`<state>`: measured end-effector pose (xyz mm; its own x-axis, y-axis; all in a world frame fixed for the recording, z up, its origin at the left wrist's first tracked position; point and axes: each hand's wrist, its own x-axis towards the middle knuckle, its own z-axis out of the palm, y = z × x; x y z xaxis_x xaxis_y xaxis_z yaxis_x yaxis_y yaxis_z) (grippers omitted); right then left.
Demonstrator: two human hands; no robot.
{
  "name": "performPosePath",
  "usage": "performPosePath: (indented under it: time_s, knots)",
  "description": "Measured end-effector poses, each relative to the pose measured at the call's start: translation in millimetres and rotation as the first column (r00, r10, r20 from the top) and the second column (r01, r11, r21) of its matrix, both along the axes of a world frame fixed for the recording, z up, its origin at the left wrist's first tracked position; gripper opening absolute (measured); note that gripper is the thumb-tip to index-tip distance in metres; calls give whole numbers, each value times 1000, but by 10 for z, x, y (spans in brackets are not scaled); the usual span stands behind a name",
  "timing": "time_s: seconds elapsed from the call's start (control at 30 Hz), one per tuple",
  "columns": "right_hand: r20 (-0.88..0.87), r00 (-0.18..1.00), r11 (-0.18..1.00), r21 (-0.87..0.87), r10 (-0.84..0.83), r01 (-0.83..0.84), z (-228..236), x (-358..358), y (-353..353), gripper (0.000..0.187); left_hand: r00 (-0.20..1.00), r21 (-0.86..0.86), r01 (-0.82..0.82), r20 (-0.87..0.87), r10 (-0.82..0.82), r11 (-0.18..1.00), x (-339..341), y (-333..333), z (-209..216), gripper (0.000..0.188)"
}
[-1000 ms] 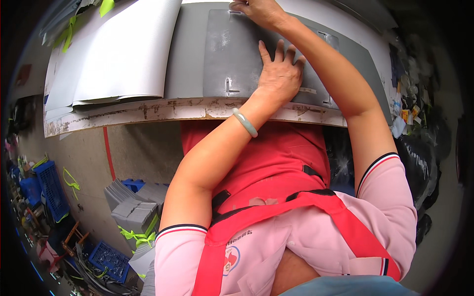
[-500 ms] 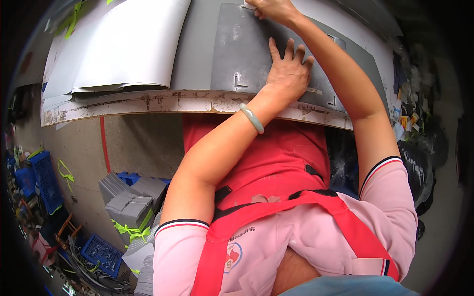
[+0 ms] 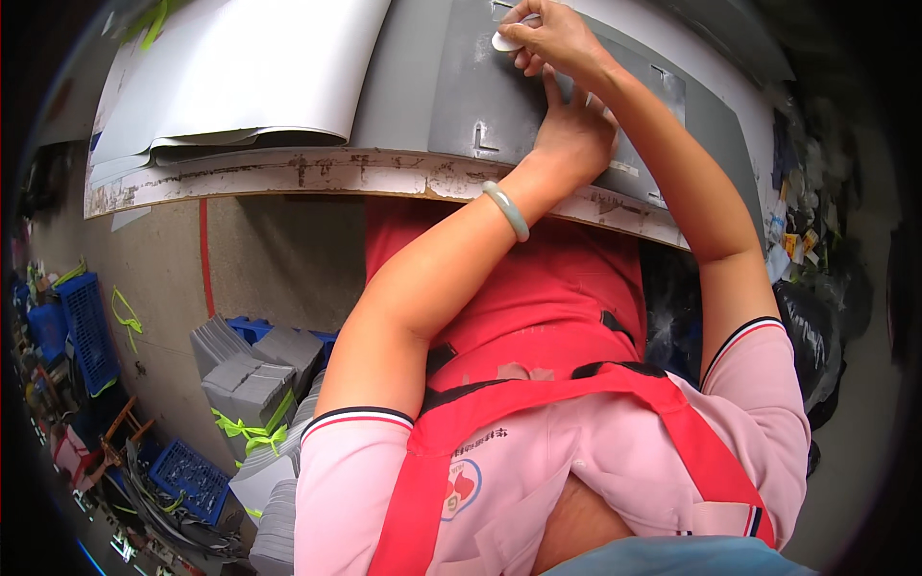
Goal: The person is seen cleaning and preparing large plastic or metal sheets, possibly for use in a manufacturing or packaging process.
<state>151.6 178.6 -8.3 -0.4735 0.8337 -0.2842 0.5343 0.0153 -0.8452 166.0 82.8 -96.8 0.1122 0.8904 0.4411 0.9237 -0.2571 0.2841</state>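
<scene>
Beyond the table's near edge (image 3: 375,175), the left hand (image 3: 577,139) lay spread on the dark plate (image 3: 490,101), the plate's long axis left-right atop a grey sheet (image 3: 401,101), while farther off the right hand (image 3: 557,43) pinched a white disc (image 3: 505,43), rim pointing left, over the plate.
</scene>
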Motion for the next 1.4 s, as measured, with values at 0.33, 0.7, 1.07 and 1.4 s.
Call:
performPosePath:
  time_s: [0.33,0.7,1.07,1.4]
  knots:
    - [233,906,921,83,354,-381,-28,238,-750,16,999,72,41,-24,-39,997,-22,33,-49,42]
    - [217,860,815,278,462,-508,-113,373,-820,20,997,147,34,-75,-24,989,-18,69,-151,49]
    - [575,744,588,487,340,-646,-73,382,-983,24,999,7,5,-39,-5,1000,56,155,-39,41]
    - [-9,924,859,374,381,-350,45,891,-530,26,999,258,-42,-2,44,965,21,229,-223,27]
